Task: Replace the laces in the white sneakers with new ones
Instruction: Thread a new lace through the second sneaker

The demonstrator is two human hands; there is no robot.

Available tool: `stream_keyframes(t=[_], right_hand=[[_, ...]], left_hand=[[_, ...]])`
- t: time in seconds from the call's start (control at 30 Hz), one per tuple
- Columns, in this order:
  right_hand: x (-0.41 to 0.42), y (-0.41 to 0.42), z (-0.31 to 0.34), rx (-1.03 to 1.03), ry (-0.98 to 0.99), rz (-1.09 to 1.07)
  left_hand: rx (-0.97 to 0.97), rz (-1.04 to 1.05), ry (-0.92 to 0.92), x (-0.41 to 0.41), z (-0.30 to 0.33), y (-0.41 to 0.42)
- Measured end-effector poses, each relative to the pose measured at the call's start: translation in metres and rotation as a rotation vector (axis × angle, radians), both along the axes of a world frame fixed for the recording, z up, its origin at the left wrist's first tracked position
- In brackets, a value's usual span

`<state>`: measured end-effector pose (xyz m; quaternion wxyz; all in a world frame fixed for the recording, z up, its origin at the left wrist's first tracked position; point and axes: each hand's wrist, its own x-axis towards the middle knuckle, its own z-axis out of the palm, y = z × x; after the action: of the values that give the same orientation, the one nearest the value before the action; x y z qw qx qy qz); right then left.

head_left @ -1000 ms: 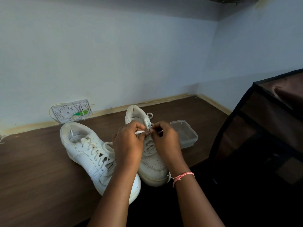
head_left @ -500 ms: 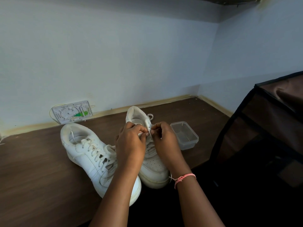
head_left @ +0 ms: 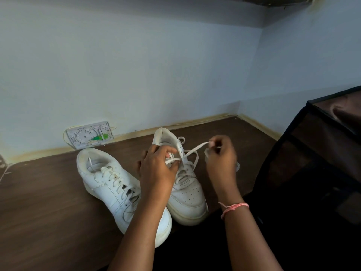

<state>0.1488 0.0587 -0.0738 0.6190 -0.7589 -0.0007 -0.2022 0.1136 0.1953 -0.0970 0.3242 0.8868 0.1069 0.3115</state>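
Two white sneakers stand on the dark wooden surface (head_left: 39, 192). The left sneaker (head_left: 109, 184) is fully laced. The right sneaker (head_left: 187, 194) sits with its toe toward me. My left hand (head_left: 158, 167) is at its tongue and pinches a strand of its white lace (head_left: 193, 150). My right hand (head_left: 220, 155) is raised to the right of the shoe and pinches the lace's end, drawing the strand taut from the top eyelets.
A clear plastic container (head_left: 237, 166) sits behind my right hand, mostly hidden. A white wall plate (head_left: 89, 133) with green wiring leans against the wall at the back left. A dark fabric frame (head_left: 322, 153) stands close on the right.
My right hand has moved away to the right and up, pulling a length of lace out of the right sneaker. My left hand has stayed at the tongue.
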Motion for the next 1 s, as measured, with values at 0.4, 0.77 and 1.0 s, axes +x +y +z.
stream_keyframes(t=[0.4,0.77,1.0], right_hand=[[-0.011,0.0,0.035,0.398,0.08,0.407],[-0.019,0.0,0.037,0.085,0.027,0.353],[-0.017,-0.012,0.052,0.557,0.058,0.544]], left_hand=[[-0.132,-0.227,-0.199,0.009,0.01,0.001],[-0.21,-0.195,-0.044,-0.002,0.026,0.007],[-0.136,-0.211,-0.043,0.004,0.012,0.0]])
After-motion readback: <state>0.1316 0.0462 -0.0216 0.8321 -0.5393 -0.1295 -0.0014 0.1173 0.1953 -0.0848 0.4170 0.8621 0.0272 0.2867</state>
